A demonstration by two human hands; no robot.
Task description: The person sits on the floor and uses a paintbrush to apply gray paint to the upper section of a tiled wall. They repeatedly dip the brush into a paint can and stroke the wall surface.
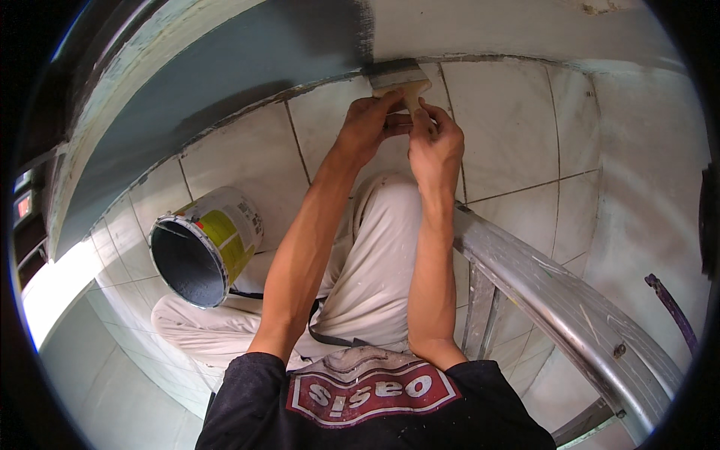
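A wide, flat paintbrush (pixel 413 91) with a pale handle meets the bottom of the wall, where dark grey paint (pixel 315 34) borders unpainted plaster (pixel 480 30). My right hand (pixel 436 142) is closed around its handle. The fingers of my left hand (pixel 366 126) grip the brush near its head from the left side; some fingertips are hidden. To the left of my left forearm, a white and green paint bucket (pixel 238 225) leans toward me over my bent leg, with grey paint (pixel 191 266) inside.
Large pale tiles (pixel 506 135) with dark joints cover the floor up to the wall. A metal ladder (pixel 555 289) slants along my right side. Near the right wall a dark cable or hose end (pixel 673 311) sticks out. At the far left is a bright opening (pixel 56 289).
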